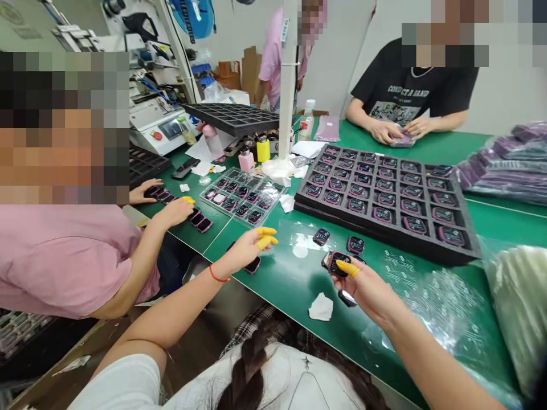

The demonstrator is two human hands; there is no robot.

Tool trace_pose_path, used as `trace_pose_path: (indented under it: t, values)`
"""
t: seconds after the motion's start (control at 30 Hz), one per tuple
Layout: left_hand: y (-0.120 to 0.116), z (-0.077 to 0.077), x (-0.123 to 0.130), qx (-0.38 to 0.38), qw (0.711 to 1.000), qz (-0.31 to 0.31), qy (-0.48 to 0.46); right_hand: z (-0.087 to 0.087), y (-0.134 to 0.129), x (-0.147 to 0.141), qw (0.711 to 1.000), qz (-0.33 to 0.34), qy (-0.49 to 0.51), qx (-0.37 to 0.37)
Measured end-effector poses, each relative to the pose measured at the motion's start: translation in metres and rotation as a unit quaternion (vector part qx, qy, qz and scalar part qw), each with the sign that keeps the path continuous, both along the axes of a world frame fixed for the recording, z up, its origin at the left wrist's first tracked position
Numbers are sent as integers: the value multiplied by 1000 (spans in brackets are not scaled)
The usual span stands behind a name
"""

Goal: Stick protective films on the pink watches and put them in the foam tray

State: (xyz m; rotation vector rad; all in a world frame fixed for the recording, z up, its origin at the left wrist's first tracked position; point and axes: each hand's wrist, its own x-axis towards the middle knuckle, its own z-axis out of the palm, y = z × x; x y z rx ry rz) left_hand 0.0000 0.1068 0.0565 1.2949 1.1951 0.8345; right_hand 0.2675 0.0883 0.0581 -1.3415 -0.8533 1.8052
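My right hand [363,285], with a yellow finger cover on the thumb, holds a dark watch-shaped piece with a purple rim [340,264] above the green table. My left hand [252,247] is raised over the table, its yellow-covered fingers extended and apart, with nothing between them. Beneath its wrist lies a dark piece [253,265]. Two similar pieces, one [321,236] on a clear sheet and another [355,245] right of it, lie beyond my right hand. A white scrap [321,307] rests near the table edge.
A black compartment tray [387,239] full of purple-rimmed pieces stands behind my right hand. A clear plastic tray [273,215] sits beyond my left hand. Clear film [444,302] and a pale stack [519,302] lie right. A person sits left, another across the table, and one stands behind.
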Motion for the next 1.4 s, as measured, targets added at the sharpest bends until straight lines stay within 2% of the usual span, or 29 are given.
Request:
trace_pose_path:
  t: [0.13,0.2,0.27,0.33,0.37,0.43,0.47,0.53,0.6,0.7,0.83,0.97,1.1,1.23,1.4]
  values:
    - [-13,-13,22,-36,997,-32,-62,2,3,-48,996,87,2,21]
    - [-16,-16,30,-38,995,-26,-89,3,3,-67,993,113,-5,44]
    - [-12,-17,27,-46,993,-2,-111,1,6,-70,989,132,-14,62]
    - [-5,-16,15,-67,988,28,-134,-1,13,-54,992,117,-17,51]
    - [0,-13,7,-79,985,43,-149,-2,20,-40,996,82,-16,32]
    - [8,-7,-8,-104,975,69,-186,-2,38,-1,997,-74,3,-16]
    - [13,-3,-13,-118,968,79,-209,-1,46,21,987,-155,17,-35]
    - [25,4,-18,-155,950,90,-256,3,55,64,949,-304,49,-67]
    - [45,7,-15,-206,930,87,-293,7,52,100,917,-388,59,-71]
    - [82,4,9,-281,901,71,-321,6,41,129,890,-443,81,-68]
    - [121,-3,60,-341,873,60,-345,-2,47,137,880,-452,127,-65]
    - [145,1,99,-361,855,77,-365,0,70,143,886,-430,162,-64]
    - [163,15,109,-368,849,80,-370,4,84,152,883,-431,174,-61]
    - [173,23,112,-352,864,111,-342,-3,83,155,877,-444,163,-90]
    - [161,19,124,-291,897,144,-300,-5,76,149,896,-410,147,-88]
